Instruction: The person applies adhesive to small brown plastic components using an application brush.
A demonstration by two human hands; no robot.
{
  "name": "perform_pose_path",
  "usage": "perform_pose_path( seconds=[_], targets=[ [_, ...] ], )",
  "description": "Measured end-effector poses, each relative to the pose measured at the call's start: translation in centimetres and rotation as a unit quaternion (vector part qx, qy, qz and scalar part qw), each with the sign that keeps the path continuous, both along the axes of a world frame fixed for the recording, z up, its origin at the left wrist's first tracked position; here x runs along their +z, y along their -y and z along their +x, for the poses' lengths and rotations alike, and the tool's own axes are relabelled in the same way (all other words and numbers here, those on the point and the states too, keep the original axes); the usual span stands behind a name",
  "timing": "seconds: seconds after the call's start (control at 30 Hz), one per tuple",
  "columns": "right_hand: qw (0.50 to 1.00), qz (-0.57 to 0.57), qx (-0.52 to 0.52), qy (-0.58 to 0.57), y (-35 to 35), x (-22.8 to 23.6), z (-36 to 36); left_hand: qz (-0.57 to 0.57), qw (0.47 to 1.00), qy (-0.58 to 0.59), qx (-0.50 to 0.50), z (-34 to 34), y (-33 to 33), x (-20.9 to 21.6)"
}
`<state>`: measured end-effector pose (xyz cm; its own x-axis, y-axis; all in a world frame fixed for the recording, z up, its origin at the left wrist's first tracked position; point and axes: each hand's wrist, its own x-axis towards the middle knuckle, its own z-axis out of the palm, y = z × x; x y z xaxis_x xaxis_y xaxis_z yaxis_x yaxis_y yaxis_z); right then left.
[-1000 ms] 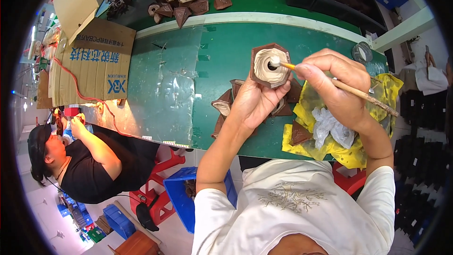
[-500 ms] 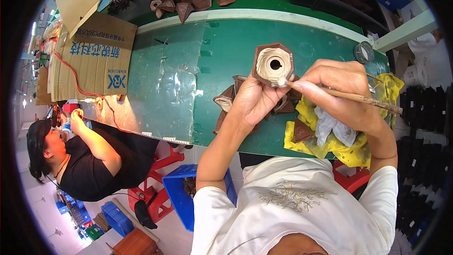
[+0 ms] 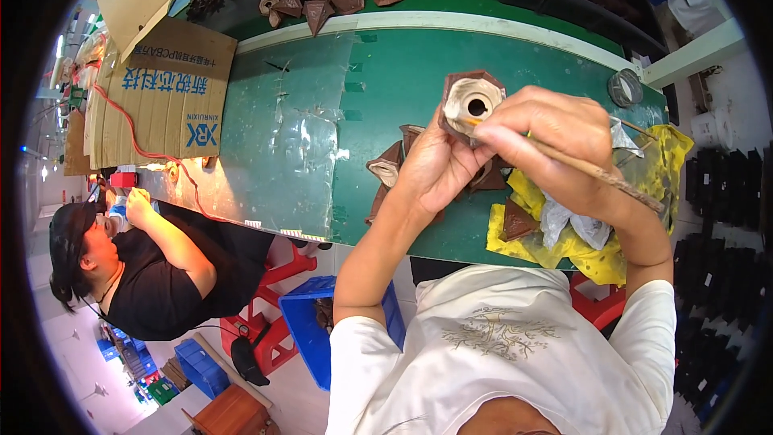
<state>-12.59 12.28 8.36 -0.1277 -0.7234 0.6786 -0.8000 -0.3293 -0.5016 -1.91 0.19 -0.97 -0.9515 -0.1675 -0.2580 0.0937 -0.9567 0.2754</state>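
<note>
My left hand holds a brown, faceted hollow piece by its lower side, fingers closed around it. The piece's open face points up at me, showing a cream-coloured inner wall and a dark round hole. In a pinch, my right hand grips a thin brush with a rough wooden handle. The brush's tip reaches inside the piece, against the cream wall below the hole. Similar brown pieces lie on the table under and beside my left hand, partly hidden by it.
A yellow spotted cloth with a crumpled grey-white wad lies right. Behind it stands a small clear jar. More brown pieces and a black crate occupy the back shelf. A cardboard box and a seated person are left.
The brush tip has gone from the piece's lower right rim to its inner wall. The piece has shifted slightly right and tilted, and my right hand has moved left.
</note>
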Motion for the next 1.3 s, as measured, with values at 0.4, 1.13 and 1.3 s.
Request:
perform_pose_path(
  seconds=[0.4, 1.13, 1.3],
  targets=[
    [0.985, 0.09, -0.12, 0.084, -3.6, -0.9, -3.4, -0.137, 0.989, 0.055, 0.028, -4.9, 5.6, 0.5],
    [0.974, 0.166, -0.106, 0.113, -3.8, -3.2, -3.3, -0.781, 0.548, 0.216, -0.208, 9.5, 8.8, 0.0],
    [0.977, 0.162, -0.09, 0.101, -3.7, -2.7, -2.2, -0.803, 0.546, 0.184, -0.155, 9.6, 9.2, -2.5]
  ],
)
